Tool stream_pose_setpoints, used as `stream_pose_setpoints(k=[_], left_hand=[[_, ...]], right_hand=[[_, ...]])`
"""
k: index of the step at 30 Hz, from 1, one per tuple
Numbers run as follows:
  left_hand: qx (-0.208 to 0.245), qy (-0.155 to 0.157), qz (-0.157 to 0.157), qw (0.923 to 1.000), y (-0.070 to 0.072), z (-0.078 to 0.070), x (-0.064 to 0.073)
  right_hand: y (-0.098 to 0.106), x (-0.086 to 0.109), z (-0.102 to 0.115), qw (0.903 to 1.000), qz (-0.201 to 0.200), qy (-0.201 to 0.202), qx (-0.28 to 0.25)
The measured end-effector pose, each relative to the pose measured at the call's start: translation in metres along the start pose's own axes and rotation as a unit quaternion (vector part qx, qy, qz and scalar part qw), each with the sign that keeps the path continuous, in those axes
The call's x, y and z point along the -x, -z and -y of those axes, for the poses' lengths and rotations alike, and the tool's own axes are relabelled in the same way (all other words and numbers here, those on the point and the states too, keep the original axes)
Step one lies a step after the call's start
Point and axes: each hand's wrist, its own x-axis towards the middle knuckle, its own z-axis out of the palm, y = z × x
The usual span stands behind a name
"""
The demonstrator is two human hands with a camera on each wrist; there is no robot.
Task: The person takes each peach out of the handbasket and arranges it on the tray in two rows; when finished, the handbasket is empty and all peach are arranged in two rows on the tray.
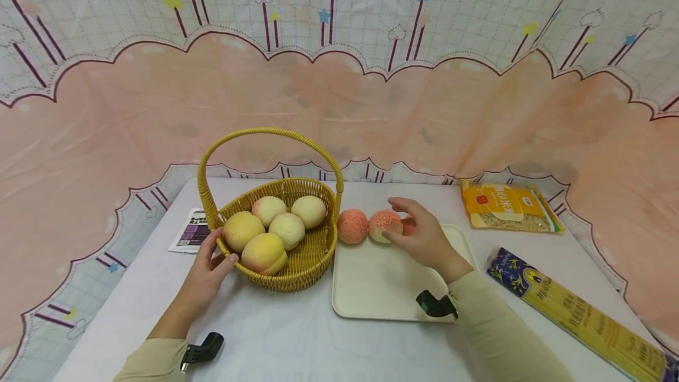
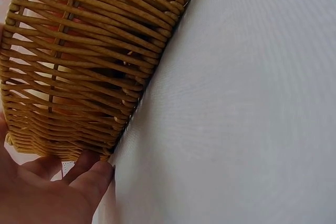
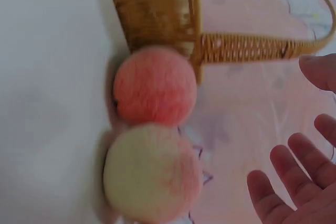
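My left hand (image 1: pixel 209 264) rests on the left end of a yellow wicker basket (image 1: pixel 315 261). In the left wrist view, its fingertips (image 2: pixel 89 160) press against the woven outer wall. Several pale yellow peaches (image 1: pixel 263 253) lie inside the basket. Just right of it sit a red peach (image 1: pixel 352 226) and a red-and-cream peach (image 1: pixel 381 224), side by side at the back of a cream tray (image 1: pixel 371 293). A third, red peach (image 1: pixel 408 225) is mostly hidden behind my right hand (image 1: pixel 424 237). That hand hovers beside these peaches, thumb and fingers spread apart, holding nothing.
An orange food bag (image 1: pixel 511 208) lies at the back right. A long yellow-and-blue packet of noodles (image 1: pixel 583 317) lies slanted along the right side. Left of the basket is a white-and-purple packet (image 1: pixel 191 231). The arched basket handle (image 1: pixel 270 132) stands upright.
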Motion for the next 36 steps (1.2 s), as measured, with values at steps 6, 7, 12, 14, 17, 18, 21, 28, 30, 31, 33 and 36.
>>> stream_pose_setpoints(k=[6, 7, 12, 14, 17, 18, 21, 28, 30, 31, 33, 36], left_hand=[[-0.006, 0.001, 0.0, 1.0, 0.0, 0.001, 0.001], [-0.007, 0.001, 0.0, 1.0, 0.0, 0.001, 0.001], [-0.011, 0.004, 0.0, 0.9999, 0.001, 0.002, 0.001], [-0.013, 0.004, 0.001, 0.9999, 0.001, 0.002, 0.001], [-0.014, 0.003, 0.003, 0.9999, 0.001, 0.002, 0.0], [-0.014, 0.003, 0.003, 0.9999, 0.001, 0.002, 0.0], [-0.014, 0.004, 0.003, 0.9999, 0.0, 0.001, 0.0], [-0.011, -0.001, 0.001, 0.9999, -0.001, 0.001, 0.001], [-0.011, -0.003, 0.0, 0.9999, -0.001, 0.001, 0.001], [-0.011, -0.003, 0.0, 0.9999, -0.001, 0.001, 0.001], [-0.008, -0.004, 0.0, 1.0, -0.001, 0.001, 0.001], [0.0, -0.005, 0.0, 1.0, 0.0, 0.001, 0.001]], right_hand=[[-0.028, -0.011, 0.023, 0.9975, 0.034, 0.055, -0.029], [-0.033, -0.014, 0.027, 0.9969, 0.046, 0.058, -0.028], [-0.054, -0.026, 0.04, 0.9925, 0.107, 0.055, -0.022], [-0.062, -0.03, 0.043, 0.9906, 0.126, 0.051, -0.018], [-0.072, -0.036, 0.05, 0.9877, 0.149, 0.047, 0.003], [-0.075, -0.038, 0.052, 0.9865, 0.157, 0.044, 0.011], [-0.084, -0.044, 0.057, 0.9814, 0.187, 0.033, 0.027], [-0.106, -0.059, 0.064, 0.9667, 0.242, 0.027, 0.079], [-0.112, -0.063, 0.064, 0.962, 0.258, 0.028, 0.084], [-0.115, -0.064, 0.065, 0.96, 0.265, 0.031, 0.084], [-0.12, -0.067, 0.067, 0.9574, 0.273, 0.037, 0.087], [-0.127, -0.07, 0.07, 0.955, 0.278, 0.05, 0.089]])
